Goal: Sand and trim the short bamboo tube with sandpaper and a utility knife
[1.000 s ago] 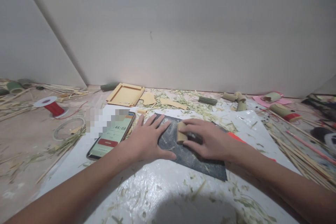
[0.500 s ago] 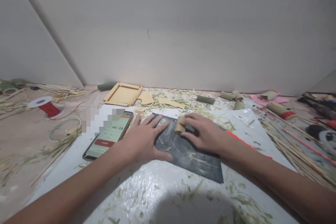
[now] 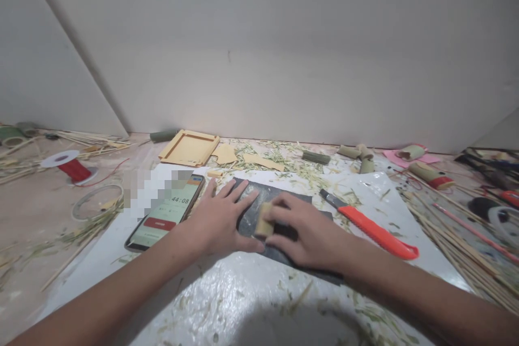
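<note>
A dark sheet of sandpaper (image 3: 248,220), dusted with pale powder, lies on the white work sheet. My left hand (image 3: 221,215) rests flat with fingers spread over its left edge. Between the thumb and fingers of my right hand (image 3: 302,230) is a short, pale bamboo piece (image 3: 265,220), pressed against the sandpaper. An orange-handled utility knife (image 3: 377,230) lies to the right of my right hand. Left of my left hand is a phone (image 3: 170,211) with a timer on its screen.
Green bamboo shavings (image 3: 259,152) litter the back. A yellow card tray (image 3: 190,147) stands near the wall. At left are a spool of red thread (image 3: 75,166) and a tape roll (image 3: 97,203); at right, bamboo sticks (image 3: 454,243) and cut bamboo tubes (image 3: 432,174).
My right hand has slid the bamboo piece toward me and slightly left across the sandpaper, uncovering the utility knife. My left hand stays nearly in place.
</note>
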The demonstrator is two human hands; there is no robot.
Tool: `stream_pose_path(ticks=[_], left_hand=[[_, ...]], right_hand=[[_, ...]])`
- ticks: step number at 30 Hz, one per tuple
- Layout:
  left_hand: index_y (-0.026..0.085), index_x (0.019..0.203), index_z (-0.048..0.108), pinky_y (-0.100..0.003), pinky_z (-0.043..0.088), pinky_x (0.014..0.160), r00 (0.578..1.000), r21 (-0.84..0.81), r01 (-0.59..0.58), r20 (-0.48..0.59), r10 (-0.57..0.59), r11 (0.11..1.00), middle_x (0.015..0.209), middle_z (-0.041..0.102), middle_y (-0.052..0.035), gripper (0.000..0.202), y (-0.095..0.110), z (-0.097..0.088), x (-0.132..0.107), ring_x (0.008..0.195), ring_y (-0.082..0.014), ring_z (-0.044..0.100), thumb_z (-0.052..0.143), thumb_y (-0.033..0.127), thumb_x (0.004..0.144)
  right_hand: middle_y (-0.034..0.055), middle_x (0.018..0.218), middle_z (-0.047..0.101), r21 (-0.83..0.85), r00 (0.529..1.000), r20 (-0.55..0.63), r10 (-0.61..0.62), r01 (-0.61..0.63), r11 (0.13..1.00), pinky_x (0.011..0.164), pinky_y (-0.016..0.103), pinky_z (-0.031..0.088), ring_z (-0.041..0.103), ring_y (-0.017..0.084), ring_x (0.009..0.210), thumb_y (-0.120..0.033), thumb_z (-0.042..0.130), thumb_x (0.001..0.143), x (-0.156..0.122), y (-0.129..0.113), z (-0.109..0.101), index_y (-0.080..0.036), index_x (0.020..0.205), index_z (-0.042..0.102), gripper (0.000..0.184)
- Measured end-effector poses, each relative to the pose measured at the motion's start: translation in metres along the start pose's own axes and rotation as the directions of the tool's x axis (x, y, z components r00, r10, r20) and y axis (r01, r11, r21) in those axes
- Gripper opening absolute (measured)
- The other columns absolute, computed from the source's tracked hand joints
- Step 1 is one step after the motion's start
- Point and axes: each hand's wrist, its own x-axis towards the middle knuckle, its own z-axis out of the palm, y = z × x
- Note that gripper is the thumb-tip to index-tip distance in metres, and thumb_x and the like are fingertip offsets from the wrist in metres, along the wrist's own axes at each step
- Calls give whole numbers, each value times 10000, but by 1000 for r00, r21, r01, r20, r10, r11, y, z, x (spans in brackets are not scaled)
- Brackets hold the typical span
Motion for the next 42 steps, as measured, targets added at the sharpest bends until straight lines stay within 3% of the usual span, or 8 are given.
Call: stream_pose_path(ticks=[8, 11, 15, 19, 23, 27, 31, 42], left_hand=[[255, 1504, 227, -659, -3, 1107, 1000, -6, 12, -13, -12, 1000, 1572, 156, -106, 1089, 1, 2, -1, 1443, -389, 119, 333, 915, 644], [262, 1505, 219, -667, -8, 1101, 1000, -5, 27, -3, -27, 1000, 1573, 148, -105, 1087, 1, 2, -1, 1441, -394, 120, 326, 917, 643], [260, 1503, 231, -657, -11, 1107, 1000, -5, 27, -10, -27, 1000, 1571, 160, -107, 1079, 2, 2, -1, 1442, -387, 125, 331, 912, 649], [266, 1494, 265, -658, -31, 1104, 998, 2, 40, -44, -40, 999, 1568, 183, -100, 1078, 3, 3, -2, 1434, -401, 147, 332, 919, 638], [261, 1484, 297, -650, 2, 1113, 998, -5, 26, -53, -26, 1000, 1562, 211, -101, 1062, 3, 4, -3, 1426, -404, 180, 366, 905, 643], [271, 1486, 290, -663, 1, 1105, 998, -6, 48, -46, -48, 999, 1562, 211, -93, 1049, 5, 2, -3, 1426, -412, 169, 386, 895, 649], [253, 1491, 281, -661, 20, 1105, 998, -14, 54, -36, -55, 998, 1564, 207, -102, 1062, 6, 1, -3, 1427, -408, 172, 364, 900, 652], [259, 1489, 283, -676, 14, 1096, 998, -5, 57, -41, -57, 998, 1564, 204, -108, 1076, 6, 2, -3, 1423, -410, 185, 352, 914, 638]], right_hand=[[63, 971, 523, 23, 1000, -9, 5, -5, 1000, 756, 329, 457, 530, 197, 871, -246, 622, 814, 0, -1, 0, -215, 910, 587, 107], [72, 949, 520, -48, 983, -137, 119, -126, 991, 752, 352, 452, 527, 199, 838, -262, 604, 835, 1, 1, 1, -201, 890, 582, 85], [73, 992, 521, -12, 1000, -3, 8, -8, 1000, 718, 324, 453, 522, 195, 846, -281, 614, 826, 2, 4, 1, -222, 941, 602, 129], [81, 976, 519, -81, 982, -163, 91, -105, 991, 766, 360, 454, 516, 210, 879, -250, 587, 845, 3, 5, 0, -205, 907, 583, 77], [78, 976, 522, -15, 1000, -23, -8, 7, 1000, 765, 337, 464, 521, 205, 889, -247, 621, 816, 4, 4, 0, -207, 918, 588, 114], [80, 949, 520, -80, 987, -145, 76, -88, 993, 783, 372, 454, 510, 210, 872, -254, 580, 849, 5, 4, 0, -202, 921, 590, 90], [81, 939, 516, -35, 1000, 7, -18, 18, 999, 750, 351, 458, 501, 208, 864, -272, 590, 831, 3, -2, -2, -194, 900, 591, 104], [118, 1082, 555, -155, 990, -135, -32, 11, 988, 893, 432, 441, 507, 255, 1033, -262, 561, 873, 9, 19, -5, -210, 1038, 620, 183]])
